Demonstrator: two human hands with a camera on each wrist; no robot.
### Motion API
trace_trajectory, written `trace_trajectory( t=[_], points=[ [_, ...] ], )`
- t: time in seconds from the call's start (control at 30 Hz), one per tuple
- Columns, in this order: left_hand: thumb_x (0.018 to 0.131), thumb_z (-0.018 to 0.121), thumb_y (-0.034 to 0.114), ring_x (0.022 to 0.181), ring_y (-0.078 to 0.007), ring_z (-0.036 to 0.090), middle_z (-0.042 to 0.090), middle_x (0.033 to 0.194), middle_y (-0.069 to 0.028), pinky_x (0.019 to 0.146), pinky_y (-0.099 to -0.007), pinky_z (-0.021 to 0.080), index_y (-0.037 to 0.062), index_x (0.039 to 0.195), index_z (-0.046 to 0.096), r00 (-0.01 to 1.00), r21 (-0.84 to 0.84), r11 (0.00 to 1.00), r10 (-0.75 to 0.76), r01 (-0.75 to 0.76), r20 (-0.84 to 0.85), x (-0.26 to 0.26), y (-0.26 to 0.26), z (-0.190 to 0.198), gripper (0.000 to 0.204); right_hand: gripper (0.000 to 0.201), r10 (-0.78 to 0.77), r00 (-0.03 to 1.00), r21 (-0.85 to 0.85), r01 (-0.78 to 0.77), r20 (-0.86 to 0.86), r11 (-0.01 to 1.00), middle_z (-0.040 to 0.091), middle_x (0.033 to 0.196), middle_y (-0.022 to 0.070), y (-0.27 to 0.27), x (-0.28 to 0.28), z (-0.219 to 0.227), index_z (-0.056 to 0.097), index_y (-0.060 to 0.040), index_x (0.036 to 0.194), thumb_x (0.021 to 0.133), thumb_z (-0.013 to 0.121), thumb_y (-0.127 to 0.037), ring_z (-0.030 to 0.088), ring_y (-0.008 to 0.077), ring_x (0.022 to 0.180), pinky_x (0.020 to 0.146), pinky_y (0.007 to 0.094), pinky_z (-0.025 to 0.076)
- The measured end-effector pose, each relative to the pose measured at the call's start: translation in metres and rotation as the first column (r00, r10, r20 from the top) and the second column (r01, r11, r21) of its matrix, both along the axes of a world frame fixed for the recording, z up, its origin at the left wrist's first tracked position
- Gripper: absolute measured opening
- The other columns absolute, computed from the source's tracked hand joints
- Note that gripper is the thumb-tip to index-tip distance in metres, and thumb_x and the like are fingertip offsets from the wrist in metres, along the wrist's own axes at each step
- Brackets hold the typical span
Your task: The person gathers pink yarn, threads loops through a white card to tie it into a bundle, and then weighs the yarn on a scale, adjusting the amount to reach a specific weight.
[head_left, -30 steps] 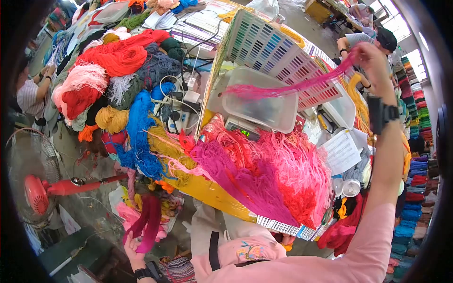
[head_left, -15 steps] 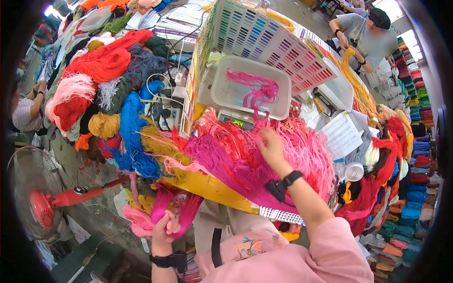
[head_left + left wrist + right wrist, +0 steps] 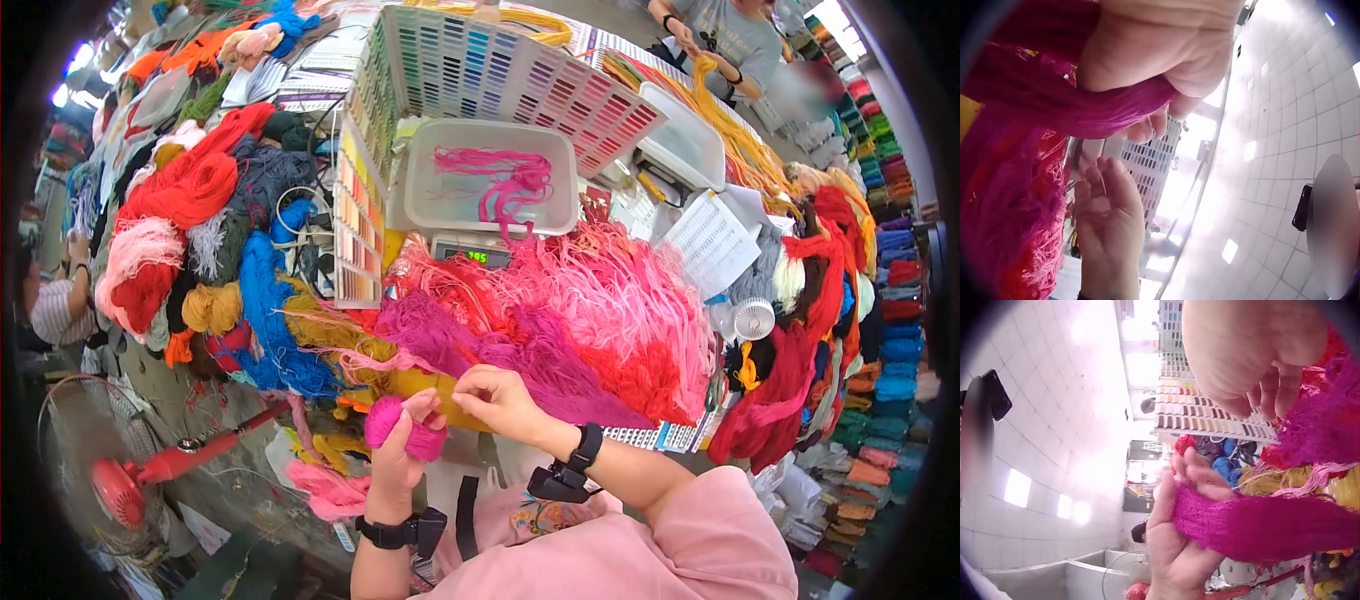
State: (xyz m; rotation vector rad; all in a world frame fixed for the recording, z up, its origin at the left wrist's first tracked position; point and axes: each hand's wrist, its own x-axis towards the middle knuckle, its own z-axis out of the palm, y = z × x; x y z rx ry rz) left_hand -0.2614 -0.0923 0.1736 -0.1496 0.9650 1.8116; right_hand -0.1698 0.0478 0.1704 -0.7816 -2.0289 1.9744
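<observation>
My left hand (image 3: pixel 393 465) holds a magenta yarn skein (image 3: pixel 1260 528), which lies between its thumb and fingers and hangs down in a loop. Close to it on the right is my right hand (image 3: pixel 505 403), its fingers bent loosely near the skein and nothing visible in them. In the left wrist view my right hand (image 3: pixel 1110 228) shows its palm beneath the yarn. A loose bundle of magenta yarn (image 3: pixel 525 175) lies in the clear plastic tub (image 3: pixel 418 212), trailing over its front rim. Under the tub is a scale with a green display (image 3: pixel 478 256).
Pink and purple yarn piles (image 3: pixel 620 300) cover the table front. Colour sample boards (image 3: pixel 500 70) stand behind the tub. Papers (image 3: pixel 712 245) and a small white fan (image 3: pixel 753 321) lie right. A red standing fan (image 3: pixel 120 490) is at left. Another person (image 3: pixel 735 45) handles yellow yarn.
My right hand has gone from a raised reach with magenta strands, past the tub where they now lie, back beside my left hand. My left hand has risen rightward with the skein.
</observation>
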Motion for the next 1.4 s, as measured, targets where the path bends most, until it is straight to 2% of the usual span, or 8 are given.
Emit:
trace_trajectory(
  t=[0.43, 0.53, 0.7, 0.87, 1.1, 1.2, 1.23, 1.4],
  points=[
    [0.085, 0.036, 0.021, 0.099, -0.0204, 0.045, 0.035, 0.122, -0.0123, 0.080, -0.0327, 0.039, -0.0029, 0.112, 0.040, 0.987, 0.060, 0.990, -0.124, 0.130, -0.097, 0.010, 0.017, 0.000, 0.037, 0.010, 0.040, 0.999, -0.481, -0.045, -0.019, 0.876, 0.055, 0.068, 0.0025, -0.003, -0.001, 0.016, 0.057, 0.0022, 0.078, 0.073, 0.050, -0.003, 0.050, 0.0058, 0.057, 0.048, 0.0191, 0.041],
    [0.085, 0.037, 0.019, 0.075, -0.0172, 0.052, 0.051, 0.099, -0.0118, 0.066, -0.0302, 0.042, -0.0028, 0.102, 0.047, 0.980, -0.117, 0.988, -0.115, 0.096, -0.162, 0.009, 0.004, 0.001, 0.030, 0.013, -0.003, 1.000, 0.150, 0.004, -0.010, 0.989, 0.056, 0.070, 0.0073, 0.034, 0.001, -0.006, 0.057, -0.0008, 0.081, 0.069, 0.053, -0.004, 0.055, 0.0131, 0.059, 0.052, 0.0266, 0.044],
    [0.084, 0.039, 0.016, 0.037, -0.0060, 0.031, 0.036, 0.044, 0.0048, 0.044, -0.0209, 0.029, 0.0035, 0.087, 0.051, 0.986, -0.041, 0.998, -0.044, 0.051, 0.160, 0.000, -0.029, 0.012, 0.018, 0.014, -0.304, 0.929, 0.761, 0.040, 0.209, 0.648, 0.057, 0.069, 0.0130, 0.127, -0.023, -0.040, 0.056, -0.0048, 0.080, 0.069, 0.052, -0.013, 0.056, 0.0272, 0.064, 0.056, 0.0356, 0.045],
    [0.082, 0.040, 0.015, 0.033, -0.0032, 0.026, 0.033, 0.041, 0.0075, 0.041, -0.0202, 0.026, 0.0059, 0.092, 0.052, 0.950, 0.136, 0.990, -0.063, 0.022, 0.305, 0.006, -0.056, 0.006, 0.018, 0.013, -0.369, 0.751, 0.789, -0.318, 0.548, 0.526, 0.057, 0.068, 0.0135, 0.155, -0.046, -0.079, 0.057, -0.0065, 0.076, 0.068, 0.053, -0.015, 0.055, 0.0312, 0.065, 0.055, 0.0406, 0.044],
    [0.080, 0.044, 0.009, 0.046, -0.0062, 0.038, 0.045, 0.052, 0.0000, 0.050, -0.0220, 0.035, -0.0011, 0.090, 0.053, 0.996, -0.233, 0.972, -0.015, 0.034, 0.082, 0.008, -0.030, 0.019, 0.017, 0.007, -0.192, 0.978, 0.901, 0.014, 0.078, 0.434, 0.046, 0.080, 0.0089, 0.103, -0.044, -0.033, 0.053, -0.0045, 0.066, 0.061, 0.058, -0.007, 0.049, 0.0262, 0.071, 0.057, 0.0363, 0.042],
    [0.081, 0.045, 0.009, 0.053, -0.0068, 0.042, 0.048, 0.065, -0.0003, 0.052, -0.0221, 0.037, -0.0003, 0.094, 0.053, 0.995, -0.131, 0.987, -0.094, 0.091, -0.017, 0.008, -0.007, 0.006, 0.018, 0.009, -0.011, 0.998, 0.435, -0.017, 0.064, 0.900, 0.050, 0.062, 0.0052, 0.063, -0.029, -0.006, 0.053, -0.0024, 0.062, 0.067, 0.058, -0.008, 0.051, 0.0142, 0.058, 0.049, 0.0243, 0.039],
    [0.081, 0.045, 0.011, 0.053, -0.0068, 0.042, 0.048, 0.066, 0.0000, 0.052, -0.0212, 0.037, 0.0003, 0.094, 0.053, 0.997, -0.163, 0.985, -0.068, 0.064, -0.020, 0.010, 0.004, 0.007, 0.018, 0.013, 0.067, 0.962, -0.284, 0.011, 0.264, 0.959, 0.050, 0.057, 0.0004, 0.049, -0.027, 0.020, 0.054, -0.0027, 0.063, 0.072, 0.056, -0.011, 0.047, 0.0077, 0.048, 0.043, 0.0196, 0.036],
    [0.079, 0.051, 0.009, 0.060, -0.0071, 0.045, 0.050, 0.070, -0.0001, 0.053, -0.0198, 0.037, 0.0019, 0.089, 0.053, 0.998, -0.106, 0.994, 0.021, -0.015, 0.051, 0.015, 0.039, 0.016, 0.013, 0.013, 0.145, 0.981, -0.652, -0.029, 0.126, 0.758, 0.059, 0.068, 0.0044, 0.021, -0.007, 0.049, 0.058, -0.0002, 0.078, 0.078, 0.050, -0.011, 0.053, 0.0073, 0.053, 0.048, 0.0181, 0.044]
  ],
)
